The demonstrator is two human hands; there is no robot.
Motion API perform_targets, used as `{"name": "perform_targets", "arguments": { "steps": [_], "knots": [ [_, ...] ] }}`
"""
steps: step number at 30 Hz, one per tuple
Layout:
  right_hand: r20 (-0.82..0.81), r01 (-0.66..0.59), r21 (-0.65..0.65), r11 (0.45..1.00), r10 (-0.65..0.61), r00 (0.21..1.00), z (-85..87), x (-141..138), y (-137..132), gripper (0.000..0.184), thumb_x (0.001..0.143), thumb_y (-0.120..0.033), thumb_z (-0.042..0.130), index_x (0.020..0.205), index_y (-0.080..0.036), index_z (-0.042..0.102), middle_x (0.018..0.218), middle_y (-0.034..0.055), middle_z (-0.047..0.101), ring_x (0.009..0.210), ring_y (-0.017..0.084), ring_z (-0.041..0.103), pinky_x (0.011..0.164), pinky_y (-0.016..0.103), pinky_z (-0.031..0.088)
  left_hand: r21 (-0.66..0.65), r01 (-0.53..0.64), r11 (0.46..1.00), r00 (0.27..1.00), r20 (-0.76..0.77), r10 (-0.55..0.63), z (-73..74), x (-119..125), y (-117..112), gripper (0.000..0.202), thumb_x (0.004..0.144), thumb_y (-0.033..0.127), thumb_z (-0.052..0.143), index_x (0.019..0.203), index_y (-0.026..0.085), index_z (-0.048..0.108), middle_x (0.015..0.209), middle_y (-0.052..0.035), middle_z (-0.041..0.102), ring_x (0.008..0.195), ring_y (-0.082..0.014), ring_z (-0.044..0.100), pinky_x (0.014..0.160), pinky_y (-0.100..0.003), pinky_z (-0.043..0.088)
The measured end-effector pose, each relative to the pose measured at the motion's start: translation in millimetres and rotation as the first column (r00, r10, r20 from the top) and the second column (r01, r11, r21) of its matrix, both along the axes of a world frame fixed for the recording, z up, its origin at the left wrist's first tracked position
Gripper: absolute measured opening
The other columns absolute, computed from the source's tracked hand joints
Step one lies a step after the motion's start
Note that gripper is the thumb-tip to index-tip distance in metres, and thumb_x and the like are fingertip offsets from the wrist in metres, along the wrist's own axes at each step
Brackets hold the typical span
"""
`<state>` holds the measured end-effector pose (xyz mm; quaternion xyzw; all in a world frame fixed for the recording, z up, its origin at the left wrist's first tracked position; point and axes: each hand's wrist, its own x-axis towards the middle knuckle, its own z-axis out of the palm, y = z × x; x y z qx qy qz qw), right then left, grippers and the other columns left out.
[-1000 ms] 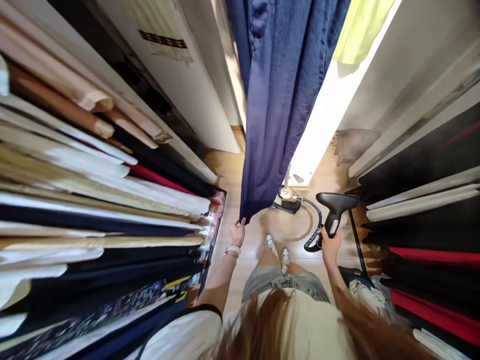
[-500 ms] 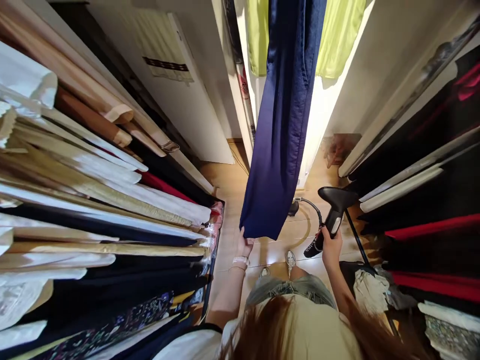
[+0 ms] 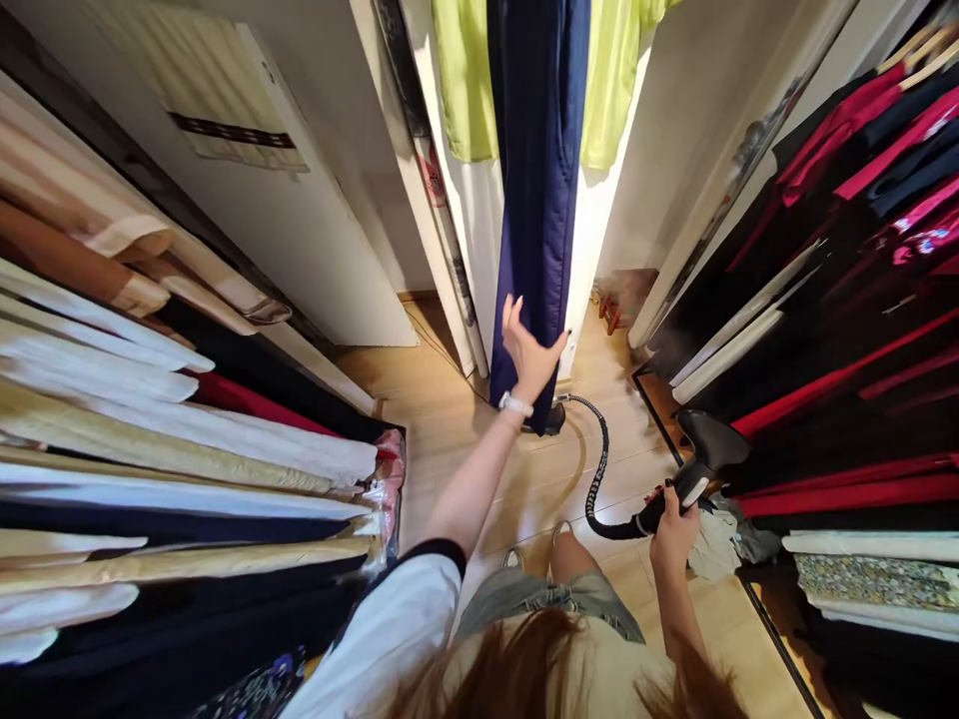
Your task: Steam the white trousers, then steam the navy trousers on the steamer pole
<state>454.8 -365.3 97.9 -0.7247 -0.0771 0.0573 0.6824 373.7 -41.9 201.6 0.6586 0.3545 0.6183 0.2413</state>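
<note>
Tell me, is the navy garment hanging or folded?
Hanging: the navy garment drops straight down, its hem near the floor, the left hand open in front of it.

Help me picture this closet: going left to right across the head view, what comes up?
Hanging cream and navy garments → navy trousers → black steamer hose → handheld garment steamer → red and black hanging clothes
</note>
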Motion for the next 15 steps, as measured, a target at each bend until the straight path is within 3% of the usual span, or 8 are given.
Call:
{"name": "perform_targets", "arguments": {
  "steps": [3,5,8,10,13,15],
  "knots": [
    [-0.080,0.060,0.061,0.996,-0.055,0.995,2.0,19,1,0.040,0.072,-0.053,0.072,0.097,-0.024,0.059,0.075,0.0012,0.068,0.062,0.019,0.063,0.060,0.034,0.056,0.224,0.215,0.951,0.954,-0.256,-0.156,94.5,40,46,0.076,0.088,0.039,0.067,0.153,0.018,0.033,0.159,-0.0164,0.036,0.150,-0.0256,0.035,0.126,-0.041,0.031],
    [-0.086,0.047,0.063,0.997,-0.042,0.995,3.3,32,3,0.038,0.072,-0.052,0.073,0.094,-0.023,0.059,0.070,0.0002,0.067,0.061,0.019,0.062,0.059,0.033,0.054,0.271,0.354,0.895,0.841,-0.510,-0.179,141.3,50,67,0.063,0.091,0.035,0.060,0.149,0.018,0.044,0.152,-0.0141,0.047,0.142,-0.0264,0.047,0.121,-0.042,0.038],
    [-0.086,0.045,0.047,0.998,-0.040,0.995,4.0,50,8,0.040,0.070,-0.051,0.075,0.089,-0.021,0.059,0.066,-0.0009,0.066,0.057,0.017,0.061,0.057,0.030,0.051,0.375,0.423,0.825,0.706,-0.707,-0.042,202.2,45,82,0.042,0.094,0.025,0.048,0.132,0.018,0.062,0.132,-0.0114,0.064,0.131,-0.0262,0.057,0.119,-0.049,0.041],
    [-0.116,0.048,0.054,0.997,-0.041,0.992,5.0,59,13,0.043,0.067,-0.052,0.077,0.087,-0.020,0.058,0.064,-0.0016,0.065,0.056,0.017,0.061,0.055,0.029,0.049,0.437,0.456,0.775,0.645,-0.762,0.050,243.9,39,82,0.038,0.097,0.023,0.042,0.125,0.018,0.066,0.129,-0.0111,0.065,0.135,-0.0252,0.054,0.121,-0.055,0.036],
    [-0.164,0.033,0.058,0.998,-0.023,0.986,9.5,64,27,0.045,0.065,-0.054,0.078,0.086,-0.020,0.057,0.062,-0.0018,0.065,0.053,0.016,0.059,0.053,0.028,0.047,0.415,0.599,0.685,0.455,-0.880,0.136,298.6,40,78,0.043,0.104,0.031,0.030,0.123,0.017,0.065,0.142,-0.0091,0.059,0.148,-0.0209,0.038,0.127,-0.060,0.019],
    [-0.170,0.012,0.040,0.999,-0.005,0.985,13.3,64,39,0.045,0.065,-0.054,0.078,0.085,-0.020,0.057,0.062,-0.0021,0.064,0.052,0.015,0.057,0.052,0.027,0.045,0.372,0.652,0.661,0.393,-0.911,0.124,319.6,51,82,0.043,0.106,0.035,0.029,0.116,0.017,0.066,0.143,-0.0069,0.058,0.155,-0.0142,0.024,0.130,-0.057,0.004]
  ]
}}
